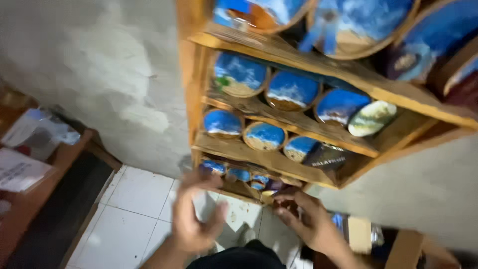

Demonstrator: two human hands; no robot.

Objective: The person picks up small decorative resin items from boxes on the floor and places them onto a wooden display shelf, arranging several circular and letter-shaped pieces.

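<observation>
A wooden wall shelf (279, 159) holds rows of round wooden discs painted blue with beach scenes, such as a mid-row painted disc (264, 135). My left hand (195, 219) is raised below the lowest shelf, fingers spread and holding nothing, close to the small painted discs (239, 175) there. My right hand (306, 216) reaches up to the bottom shelf's edge, fingers curled near a small dark piece; motion blur hides whether it grips anything.
The grey plastered wall (109, 69) is behind the shelf. White floor tiles (134, 204) lie below. A wooden table (59, 164) with papers and plastic bags stands at the left. Boxes and a wooden piece (398, 246) sit at the lower right.
</observation>
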